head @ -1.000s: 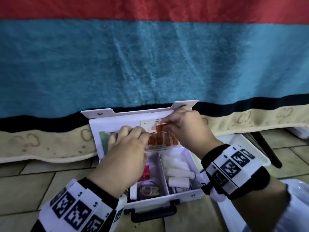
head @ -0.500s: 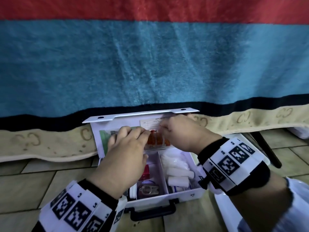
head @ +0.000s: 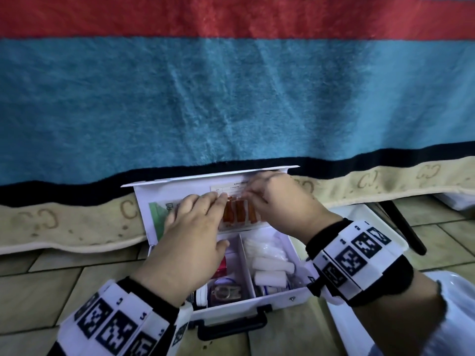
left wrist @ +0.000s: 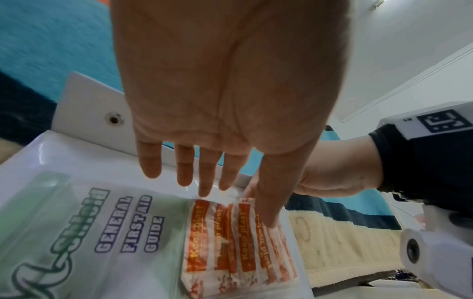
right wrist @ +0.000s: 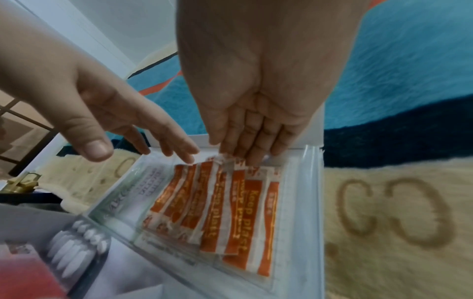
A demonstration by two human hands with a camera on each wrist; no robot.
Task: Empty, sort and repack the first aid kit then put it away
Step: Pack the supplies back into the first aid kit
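A white plastic first aid case [head: 290, 295] lies open on the tiled floor [head: 38, 286], its black carry handle [head: 232, 323] at six o'clock and its lid [head: 180, 186] standing up at twelve o'clock against a striped blanket [head: 231, 98] of red, blue, black and cream.

Inside the lid, a clear plastic sleeve holds a green-and-white leaflet [left wrist: 102, 222] printed "GENERAL FIRST AID GUIDE" and, at its three o'clock, a fanned bunch of orange-and-white wrapped plasters [right wrist: 217, 206].

The left hand [head: 191, 242] reaches in palm down with its fingers straight and slightly spread; the left wrist view shows the fingertips [left wrist: 204, 188] at the top edge of the plasters and the thumb lying along their right side. Whether they press the sleeve or just hover cannot be told.

The right hand [head: 280, 204] comes from three o'clock with its fingers held close together and pointing down, their tips [right wrist: 252, 159] meeting the upper ends of the plasters; no pinch shows plainly.

In the case's base, a divider separates two compartments. The three o'clock one holds white rolled bandages [head: 270, 268]. The nine o'clock one holds a red box [head: 221, 265], partly hidden by the left hand, and a small metal item too blurred to name.
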